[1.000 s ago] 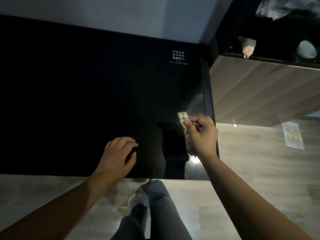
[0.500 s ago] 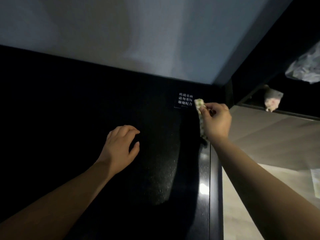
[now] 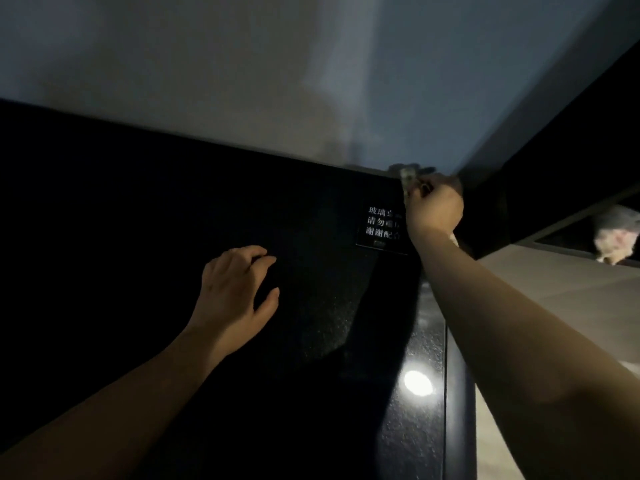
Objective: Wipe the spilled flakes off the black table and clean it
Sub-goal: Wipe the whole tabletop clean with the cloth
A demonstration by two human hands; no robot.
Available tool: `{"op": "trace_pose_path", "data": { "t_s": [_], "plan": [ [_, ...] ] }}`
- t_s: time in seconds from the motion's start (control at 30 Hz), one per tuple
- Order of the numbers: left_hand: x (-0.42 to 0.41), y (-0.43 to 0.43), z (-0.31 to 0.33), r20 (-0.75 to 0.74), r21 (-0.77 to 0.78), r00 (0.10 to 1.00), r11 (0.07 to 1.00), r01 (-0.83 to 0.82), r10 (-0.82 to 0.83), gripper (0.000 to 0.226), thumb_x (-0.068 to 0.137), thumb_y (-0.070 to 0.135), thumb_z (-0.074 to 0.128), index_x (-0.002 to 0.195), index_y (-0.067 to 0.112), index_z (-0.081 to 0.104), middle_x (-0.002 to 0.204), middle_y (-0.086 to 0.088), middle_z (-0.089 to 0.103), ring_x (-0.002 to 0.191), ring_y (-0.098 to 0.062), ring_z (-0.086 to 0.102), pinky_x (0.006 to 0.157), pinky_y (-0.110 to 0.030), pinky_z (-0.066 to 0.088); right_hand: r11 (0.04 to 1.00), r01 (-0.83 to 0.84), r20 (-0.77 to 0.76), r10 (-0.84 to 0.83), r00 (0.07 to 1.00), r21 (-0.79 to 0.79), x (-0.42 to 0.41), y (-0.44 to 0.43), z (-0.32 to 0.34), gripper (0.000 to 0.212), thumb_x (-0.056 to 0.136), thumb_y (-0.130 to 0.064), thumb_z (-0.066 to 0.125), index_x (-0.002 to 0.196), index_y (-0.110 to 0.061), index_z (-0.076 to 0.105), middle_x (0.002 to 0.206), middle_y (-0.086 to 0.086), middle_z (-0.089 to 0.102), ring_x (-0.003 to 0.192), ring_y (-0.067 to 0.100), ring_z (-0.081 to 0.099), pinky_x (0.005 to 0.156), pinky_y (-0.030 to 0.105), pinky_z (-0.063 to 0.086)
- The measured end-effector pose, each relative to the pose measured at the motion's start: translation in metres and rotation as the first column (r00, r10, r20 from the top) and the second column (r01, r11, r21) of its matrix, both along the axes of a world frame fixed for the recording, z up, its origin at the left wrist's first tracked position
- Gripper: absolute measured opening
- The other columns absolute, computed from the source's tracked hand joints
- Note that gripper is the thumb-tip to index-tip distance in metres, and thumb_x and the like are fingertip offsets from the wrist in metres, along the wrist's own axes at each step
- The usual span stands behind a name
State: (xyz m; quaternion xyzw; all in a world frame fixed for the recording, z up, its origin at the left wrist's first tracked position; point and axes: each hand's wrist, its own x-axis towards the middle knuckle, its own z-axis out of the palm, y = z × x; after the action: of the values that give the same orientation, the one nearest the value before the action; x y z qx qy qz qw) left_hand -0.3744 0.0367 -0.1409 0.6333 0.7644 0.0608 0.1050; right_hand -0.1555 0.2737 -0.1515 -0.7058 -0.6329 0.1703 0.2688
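cloth (image 3: 407, 177): soft woven fabric, pale with a faint check, matt, bunched inside the grip of the right hand (image 3: 433, 209).
black table (image 3: 156, 237): hard, glossy, glass-like top with fine pale specks; on the near side of the grip it mirrors a round lamp glare.
table edge (image 3: 459, 393): below the grip beside the forearm, a dark smooth strip with a duller sheen.
sign (image 3: 381, 225): just left of the grip, flat smooth black plate, white printed characters.
wall (image 3: 242, 81): beyond the grip, pale, smooth, matt.
wood-look surface (image 3: 571, 289): right of the grip, pale grain, matt.
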Motion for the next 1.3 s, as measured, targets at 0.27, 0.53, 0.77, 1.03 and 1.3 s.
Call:
{"op": "trace_pose_path", "data": {
  "t_s": [0.27, 0.53, 0.77, 1.03, 1.3],
  "plan": [
    [0.002, -0.010, -0.013, 0.072, 0.138, 0.997, 0.990, 0.016, -0.026, 0.050, 0.087, 0.043, 0.044, 0.129, 0.018, 0.052, 0.133, -0.002, 0.046, 0.124, -0.022, 0.043, 0.101, -0.043, 0.033, 0.856, -0.494, -0.066, 0.508, 0.859, 0.152, -0.012, -0.034, -0.002, 0.010, 0.087, -0.015, 0.070, 0.092, -0.006, 0.074, 0.092, 0.006, 0.061, 0.083, 0.016, 0.058, 0.073, 0.016, 0.038],
    [0.004, -0.010, -0.013, 0.084, 0.115, 0.996, 0.993, -0.010, 0.001, 0.052, 0.087, 0.044, 0.042, 0.130, 0.017, 0.054, 0.133, 0.000, 0.043, 0.125, -0.019, 0.038, 0.107, -0.038, 0.023, 0.899, -0.409, -0.181, 0.433, 0.883, 0.156, -0.002, -0.062, 0.018, 0.010, 0.085, -0.011, 0.073, 0.094, -0.008, 0.077, 0.088, -0.003, 0.055, 0.077, 0.008, 0.056, 0.070, 0.008, 0.041],
    [0.004, -0.010, -0.013, 0.088, 0.130, 0.996, 0.992, -0.008, -0.004, 0.052, 0.087, 0.043, 0.042, 0.129, 0.015, 0.055, 0.133, -0.003, 0.045, 0.126, -0.022, 0.040, 0.107, -0.042, 0.026, 0.916, -0.379, -0.122, 0.394, 0.911, 0.129, -0.019, -0.059, -0.006, 0.011, 0.087, -0.020, 0.069, 0.094, -0.014, 0.076, 0.093, -0.003, 0.059, 0.091, 0.021, 0.061, 0.082, 0.035, 0.052],
    [0.005, -0.011, -0.012, 0.034, 0.060, 0.999, 0.998, 0.018, -0.020, 0.053, 0.088, 0.043, 0.037, 0.130, 0.016, 0.053, 0.136, -0.003, 0.044, 0.126, -0.023, 0.037, 0.105, -0.046, 0.030, 0.844, -0.536, -0.222, 0.518, 0.826, -0.024, 0.009, -0.154, 0.011, 0.009, 0.083, -0.012, 0.076, 0.091, -0.014, 0.078, 0.085, -0.009, 0.058, 0.082, 0.007, 0.058, 0.073, 0.011, 0.043],
    [0.005, -0.014, -0.014, 0.014, 0.059, 0.999, 0.997, 0.040, -0.041, 0.052, 0.089, 0.042, 0.037, 0.132, 0.018, 0.050, 0.137, -0.003, 0.043, 0.128, -0.024, 0.037, 0.106, -0.047, 0.031, 0.967, -0.249, -0.133, 0.253, 0.958, 0.046, -0.002, -0.106, 0.009, 0.012, 0.085, -0.013, 0.073, 0.095, -0.009, 0.076, 0.092, -0.002, 0.056, 0.091, 0.021, 0.060, 0.081, 0.031, 0.050]
  ]
}}
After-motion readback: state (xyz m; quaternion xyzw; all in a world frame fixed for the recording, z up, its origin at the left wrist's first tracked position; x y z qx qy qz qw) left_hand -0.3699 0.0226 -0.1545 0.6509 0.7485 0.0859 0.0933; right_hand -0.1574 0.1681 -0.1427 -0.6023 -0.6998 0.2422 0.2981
